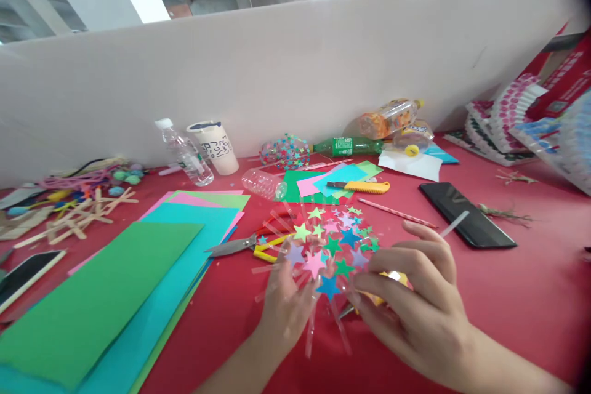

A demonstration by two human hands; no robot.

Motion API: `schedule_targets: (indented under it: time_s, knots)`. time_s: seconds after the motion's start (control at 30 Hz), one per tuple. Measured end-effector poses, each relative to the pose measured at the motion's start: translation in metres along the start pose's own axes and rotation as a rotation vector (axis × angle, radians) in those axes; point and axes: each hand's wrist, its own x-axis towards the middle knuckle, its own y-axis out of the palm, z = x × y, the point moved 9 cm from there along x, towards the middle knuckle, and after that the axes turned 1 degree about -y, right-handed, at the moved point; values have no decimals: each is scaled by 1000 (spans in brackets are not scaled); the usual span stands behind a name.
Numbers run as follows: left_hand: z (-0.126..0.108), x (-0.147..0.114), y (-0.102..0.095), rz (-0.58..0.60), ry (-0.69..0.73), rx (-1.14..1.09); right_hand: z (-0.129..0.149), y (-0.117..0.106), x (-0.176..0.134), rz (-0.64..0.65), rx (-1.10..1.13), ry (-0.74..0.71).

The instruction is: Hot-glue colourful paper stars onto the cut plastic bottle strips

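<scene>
My left hand (287, 295) holds a clear plastic piece cut into fringe-like strips, covered with coloured paper stars (332, 247); its fingers are partly hidden behind it. At its right side is my right hand (415, 286), thumb and fingertips pinched together close to a blue star (329, 287). What lies between those fingertips is too small to make out. A narrow translucent strip (455, 223) sticks out by the right hand's raised fingers. Behind the left hand lie scissors (235, 246) with red and yellow handles. Something yellow is partly hidden beneath the right fingers.
Coloured paper sheets (106, 295) are stacked at left. Behind are a yellow cutter (367, 187), a water bottle (187, 154), a white cup (217, 151), a star-covered bottle (286, 152) and a green bottle (348, 146). A black phone (466, 215) lies right; craft sticks (87, 218) lie left.
</scene>
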Motion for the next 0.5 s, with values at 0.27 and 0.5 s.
schedule_targets:
  time_s: [0.27,0.5]
  knots:
    - [10,5,5,0,-36,-81,7,-6,-7,-31,-27,-138]
    - [8,5,-2,-34,-82,-125,7,-11,1,-14,36,-141]
